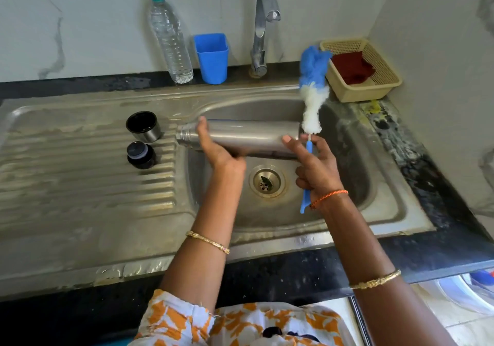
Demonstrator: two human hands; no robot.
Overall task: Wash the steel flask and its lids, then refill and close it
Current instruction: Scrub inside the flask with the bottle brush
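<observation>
Marble-patterned walls back a dark desk (pixel 280 271) carrying the steel sink (pixel 355 174). Steel flask (pixel 248 138) lies horizontal above the basin, mouth toward the drainboard. Left hand (pixel 216 148) cradles the neck end from below, fingers curled round it; right hand (pixel 315 166) grips the bottle brush (pixel 311 92) handle, thumb against the flask base. Outer lid (pixel 144 126) and inner stopper (pixel 141 155) stand on the drainboard. Expect a rigid, smooth, probably slippery body: hold it mid-barrel

Silver flask (pixel 248 138), blue-and-white brush (pixel 311 92), blue cup (pixel 211 58), beige basket (pixel 374 86).
</observation>
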